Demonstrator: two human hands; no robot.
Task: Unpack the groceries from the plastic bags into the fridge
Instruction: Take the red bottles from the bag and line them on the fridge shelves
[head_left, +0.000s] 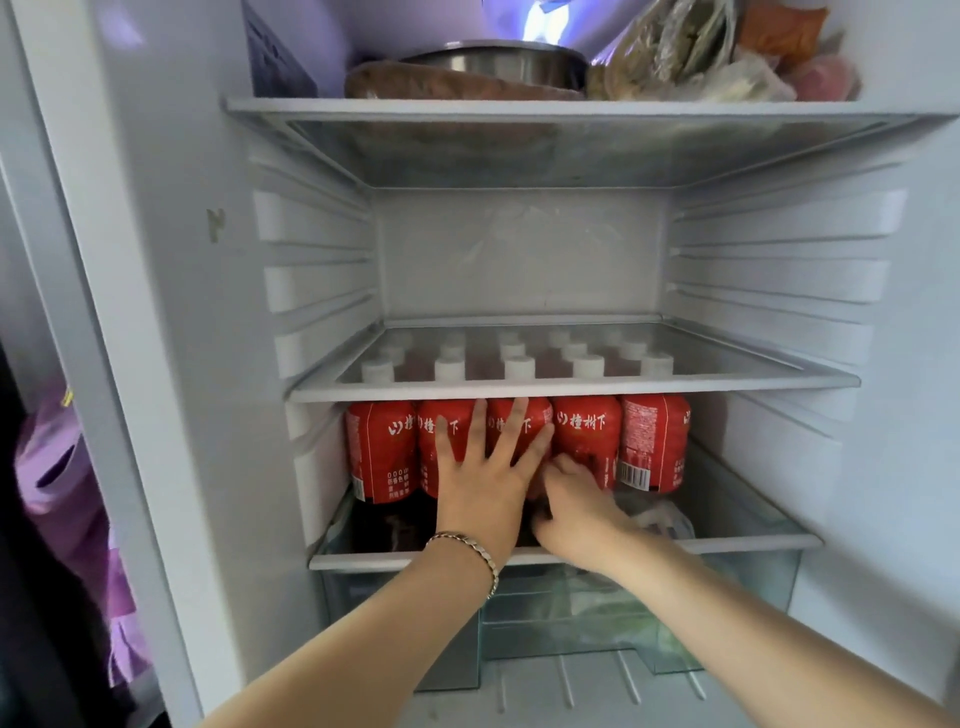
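Several dark drink bottles with red labels (382, 447) and white caps stand in rows on the lower glass shelf (415, 560) of the open fridge. My left hand (485, 480), with a bracelet on the wrist, lies flat with fingers spread against the front bottles. My right hand (569, 512) is curled low against the base of the bottle to the right (587, 431); whether it grips that bottle I cannot tell. A crumpled clear plastic bag (657, 517) lies on the shelf just right of that hand.
The middle glass shelf (571, 387) above the bottles carries nothing. The top shelf (519, 109) holds a steel bowl (498, 62) and wrapped food packets (691, 57). A clear crisper drawer (727, 597) sits below. Purple cloth (62, 493) hangs left of the fridge.
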